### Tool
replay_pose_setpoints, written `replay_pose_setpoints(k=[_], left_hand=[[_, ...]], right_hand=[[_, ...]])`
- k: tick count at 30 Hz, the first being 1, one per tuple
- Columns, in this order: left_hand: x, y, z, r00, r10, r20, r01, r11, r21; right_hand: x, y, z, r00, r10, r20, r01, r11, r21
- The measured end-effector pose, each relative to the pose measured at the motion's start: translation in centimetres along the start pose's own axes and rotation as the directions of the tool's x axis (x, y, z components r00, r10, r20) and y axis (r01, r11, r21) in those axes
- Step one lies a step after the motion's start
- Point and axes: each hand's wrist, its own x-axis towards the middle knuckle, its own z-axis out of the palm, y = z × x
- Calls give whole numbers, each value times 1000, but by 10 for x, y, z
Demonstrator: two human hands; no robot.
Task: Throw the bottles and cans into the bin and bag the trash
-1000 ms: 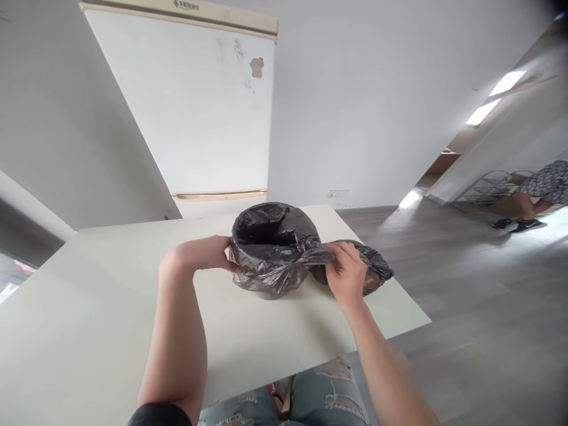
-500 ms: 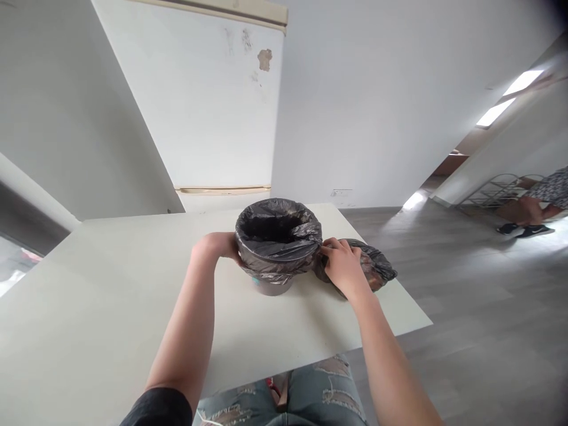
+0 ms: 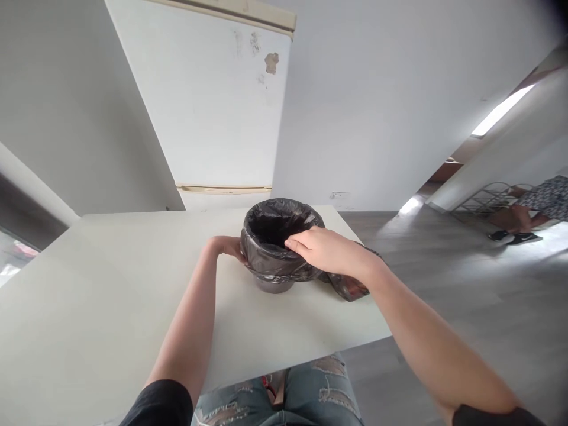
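Observation:
A small grey trash bin (image 3: pixel 274 286) stands on the white table, lined with a black plastic trash bag (image 3: pixel 277 266) folded out over its rim. My left hand (image 3: pixel 229 247) is curled against the bin's left side, its fingers partly hidden behind it. Over the right front of the rim lies my right hand (image 3: pixel 313 245), fingers stretched out towards the opening and touching the bag there. Its far fingers are hard to see, and no separate object shows in them. To the right of the bin, partly under my right forearm, lies a black plastic bundle (image 3: pixel 348 288) with something reddish-brown showing.
The white table (image 3: pixel 133 296) reaches far to the left; its right edge is just past the bundle. Behind it stands a white refrigerator (image 3: pixel 213 106) by the wall. A seated person's legs (image 3: pixel 523 219) and a metal rack (image 3: pixel 483 200) are across the grey floor.
My right hand has left the bag's outer right side beside the bundle and moved left and up over the rim. My left hand stays at the bin's left side.

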Motion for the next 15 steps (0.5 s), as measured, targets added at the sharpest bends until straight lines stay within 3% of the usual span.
replay_pose_setpoints(k=[1,3,5,7,9,11,13,15], left_hand=[[-4,-4,0,998,3,65,-1,999,-42],[-11,-13,-1,988,62,140,-38,986,-163],[-14,-23,-3,984,160,79,-134,953,-271],[-11,-31,-5,971,224,-88,-241,918,-315],[-5,-36,-7,930,232,-284,-325,882,-343],[1,-38,-8,879,196,-434,-373,850,-372],[6,-40,-11,849,156,-505,-390,830,-399],[7,-43,-13,837,137,-530,-404,807,-429]], right_hand=[[4,0,-7,995,27,95,-26,1000,-3],[12,0,-23,984,7,175,-4,1000,-18],[25,-1,-35,982,-68,174,76,996,-44],[47,-3,-37,972,-123,201,143,986,-86],[78,-5,-25,944,-90,318,139,981,-134],[111,-3,1,915,55,399,25,981,-192],[139,5,31,937,175,303,-111,970,-216],[154,19,54,959,190,212,-146,967,-208]])
